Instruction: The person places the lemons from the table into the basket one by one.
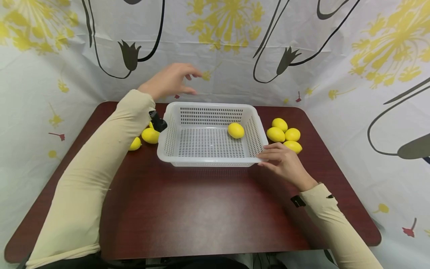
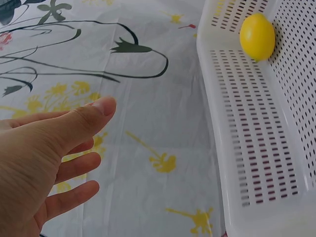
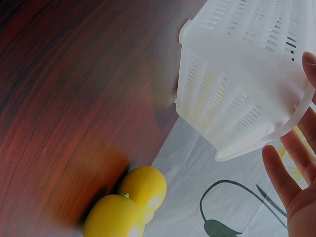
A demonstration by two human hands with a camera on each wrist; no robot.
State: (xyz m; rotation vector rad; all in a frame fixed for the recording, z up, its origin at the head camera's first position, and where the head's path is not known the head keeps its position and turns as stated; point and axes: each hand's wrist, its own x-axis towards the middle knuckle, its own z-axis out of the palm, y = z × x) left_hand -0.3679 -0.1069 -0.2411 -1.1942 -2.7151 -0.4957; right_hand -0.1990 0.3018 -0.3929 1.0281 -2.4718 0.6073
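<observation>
A white perforated plastic basket (image 1: pixel 211 161) stands on the table with one lemon (image 1: pixel 236 130) inside, towards its right end. My left hand (image 1: pixel 173 80) is in the air behind the basket's far left corner, fingers loosely bent and apart with nothing between them. In the left wrist view, that hand (image 2: pixel 54 153) hangs beside the basket's rim (image 2: pixel 212 123). My right hand (image 1: pixel 283 162) grips the basket's near right corner, thumb on the front side and fingers on the right side of the rim. In the right wrist view its fingers (image 3: pixel 284 173) spread along the rim.
Several lemons (image 1: pixel 276 134) lie grouped on the table right of the basket, close beyond my right hand. More lemons (image 1: pixel 150 136) sit to its left, partly hidden by my left sleeve (image 1: pixel 100 157). The dark red table (image 1: pixel 201 209) meets a patterned cloth (image 1: pixel 228 86) at the back.
</observation>
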